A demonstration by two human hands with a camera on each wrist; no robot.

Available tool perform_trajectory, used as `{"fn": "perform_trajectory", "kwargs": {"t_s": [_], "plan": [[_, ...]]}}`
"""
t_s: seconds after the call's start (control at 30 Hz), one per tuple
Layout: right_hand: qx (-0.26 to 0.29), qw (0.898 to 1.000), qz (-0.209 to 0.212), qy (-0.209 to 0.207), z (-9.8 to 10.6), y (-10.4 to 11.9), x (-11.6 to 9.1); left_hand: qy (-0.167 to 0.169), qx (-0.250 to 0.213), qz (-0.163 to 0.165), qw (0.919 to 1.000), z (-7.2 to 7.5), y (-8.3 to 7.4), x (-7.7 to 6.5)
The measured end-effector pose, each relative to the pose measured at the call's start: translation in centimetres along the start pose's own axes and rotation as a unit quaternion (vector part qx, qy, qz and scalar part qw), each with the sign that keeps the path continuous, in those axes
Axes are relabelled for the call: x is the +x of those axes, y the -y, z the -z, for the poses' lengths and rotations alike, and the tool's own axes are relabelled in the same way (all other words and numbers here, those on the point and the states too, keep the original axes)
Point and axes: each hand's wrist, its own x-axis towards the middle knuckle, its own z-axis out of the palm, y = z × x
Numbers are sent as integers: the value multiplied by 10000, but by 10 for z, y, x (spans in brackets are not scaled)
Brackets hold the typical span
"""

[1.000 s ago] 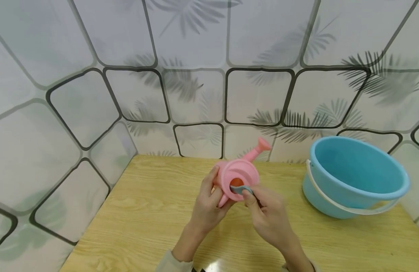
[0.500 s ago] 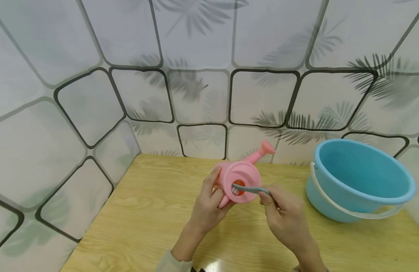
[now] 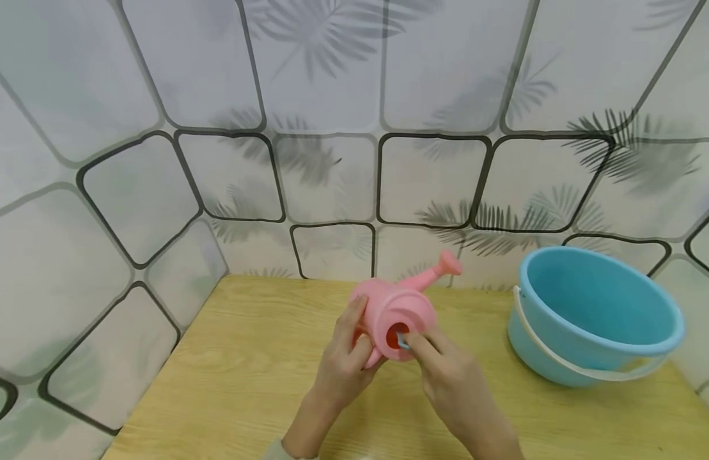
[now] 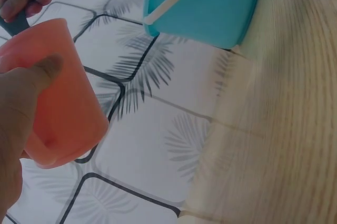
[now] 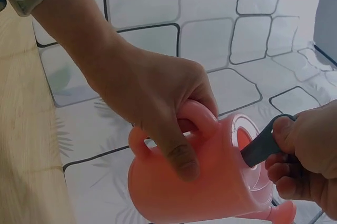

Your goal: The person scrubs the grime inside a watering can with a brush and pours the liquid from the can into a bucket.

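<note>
A pink watering can (image 3: 373, 296) is held up over the table, its round opening facing me and its spout pointing up to the right. My left hand (image 3: 344, 361) grips it around the handle and side, with the thumb lying on the body in the right wrist view. My right hand (image 3: 454, 386) pinches a blue-grey brush (image 5: 262, 148), whose front end goes into the opening. The brush head is hidden inside the can. In the left wrist view, the can (image 4: 73, 108) looks orange, with the thumb against it.
A light blue bucket (image 3: 567, 345) with a white handle stands on the wood-grain table (image 3: 233, 383) at the right. A patterned wall covering (image 3: 331, 179) rises behind the table and along its left side.
The right hand drew the brush partly out, showing white bristles, then pushed it back deeper into the can. The left hand keeps hold of the can; the view has shifted slightly.
</note>
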Motion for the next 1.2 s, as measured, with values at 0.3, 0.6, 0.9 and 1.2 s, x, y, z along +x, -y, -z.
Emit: {"fn": "perform_trajectory", "kwargs": {"t_s": [0.3, 0.6, 0.9, 1.2], "plan": [[104, 9991, -339, -234, -5, 4, -5, -183, 100, -108, 9997, 0, -2, 2], [1603, 9682, -1905, -254, -7, 0, -7, -115, -46, 113, 9999, 1, 1, -1], [2166, 9596, -1485, -1014, -5, 4, 0, -89, -77, 447, 9989, 1, -1, -8], [2256, 9584, -1470, -947, -6, 9, -2, 196, -194, 528, 9982, -4, -4, -10]]}}
